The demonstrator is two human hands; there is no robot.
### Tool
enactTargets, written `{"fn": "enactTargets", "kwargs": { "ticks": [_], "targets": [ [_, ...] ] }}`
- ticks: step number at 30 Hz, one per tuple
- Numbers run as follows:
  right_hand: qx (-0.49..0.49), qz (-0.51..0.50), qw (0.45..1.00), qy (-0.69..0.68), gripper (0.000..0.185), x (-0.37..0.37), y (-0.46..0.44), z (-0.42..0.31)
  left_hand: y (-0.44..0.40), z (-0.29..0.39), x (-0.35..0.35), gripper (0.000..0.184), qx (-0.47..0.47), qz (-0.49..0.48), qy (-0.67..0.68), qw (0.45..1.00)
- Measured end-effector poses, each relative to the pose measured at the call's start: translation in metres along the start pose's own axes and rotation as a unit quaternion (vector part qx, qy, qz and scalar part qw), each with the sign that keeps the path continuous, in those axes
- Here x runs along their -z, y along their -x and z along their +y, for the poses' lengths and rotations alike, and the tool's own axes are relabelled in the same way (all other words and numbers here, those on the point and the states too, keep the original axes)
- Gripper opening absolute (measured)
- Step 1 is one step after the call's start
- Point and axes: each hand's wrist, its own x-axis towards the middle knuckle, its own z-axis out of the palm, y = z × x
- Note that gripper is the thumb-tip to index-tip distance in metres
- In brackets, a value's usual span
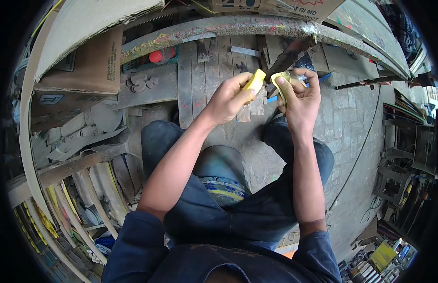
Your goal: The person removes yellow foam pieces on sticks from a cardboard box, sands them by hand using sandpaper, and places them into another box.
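Note:
Near the top centre, my left hand (231, 98) is closed on a small bright yellow block (255, 80), held between thumb and fingers. Just right of it, my right hand (301, 101) pinches a thin, curved pale yellow piece (279, 78), with the thumb on its face. The two yellow pieces are close together but apart. Both hands are raised above my knees, in front of a dark flat metal blade (290, 56) that slants below the worn beam. My right hand's palm side is partly hidden.
A worn beam (219, 24) arches across the top. Cardboard boxes (75, 80) stand at the left. Round discs (140, 82) lie on boards beside a red-lidded container (156, 57). A bucket (223, 188) is between my legs; a cable (358, 155) crosses the floor.

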Motion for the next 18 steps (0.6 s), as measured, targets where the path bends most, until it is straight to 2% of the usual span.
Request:
{"fn": "enactTargets", "kwargs": {
  "ticks": [2, 3, 4, 8, 10, 11, 12, 14, 15, 18],
  "targets": [
    [-0.031, -0.029, 0.999, 0.010, 0.019, 0.003, -0.002, 0.000, 0.000, -0.001, -0.009, 0.026, -0.031, 0.025, -0.013, 0.999],
    [-0.032, -0.039, 0.999, -0.011, 0.023, 0.005, -0.005, 0.006, 0.001, 0.003, -0.010, 0.034, -0.011, 0.021, 0.018, 1.000],
    [-0.031, -0.038, 0.999, -0.011, 0.023, 0.007, -0.007, 0.008, 0.001, 0.003, -0.010, 0.034, -0.011, 0.020, 0.019, 1.000],
    [-0.068, -0.071, 0.995, 0.015, 0.013, 0.012, -0.009, 0.011, 0.000, 0.007, -0.006, 0.042, -0.004, 0.020, 0.009, 1.000],
    [0.099, -0.160, 0.981, 0.041, 0.014, 0.011, -0.010, 0.019, 0.001, 0.008, -0.006, 0.043, 0.000, 0.020, 0.005, 1.000],
    [0.123, -0.191, 0.970, 0.086, 0.017, 0.014, -0.014, 0.022, 0.002, 0.007, -0.007, 0.042, 0.010, 0.022, 0.013, 1.000],
    [0.121, -0.190, 0.970, 0.086, 0.017, 0.013, -0.014, 0.021, 0.003, 0.007, -0.007, 0.041, 0.021, 0.025, 0.022, 0.999],
    [0.146, -0.199, 0.953, 0.177, 0.019, 0.012, -0.014, 0.017, 0.002, 0.007, -0.006, 0.040, 0.028, 0.015, 0.006, 0.999],
    [0.097, -0.196, 0.964, 0.154, 0.020, 0.013, -0.014, 0.018, 0.002, 0.007, -0.006, 0.039, 0.034, 0.007, -0.010, 0.999],
    [0.099, -0.161, 0.959, 0.211, 0.024, 0.013, -0.011, 0.014, 0.002, 0.006, -0.008, 0.036, 0.036, 0.013, -0.019, 0.999]
  ]
}}
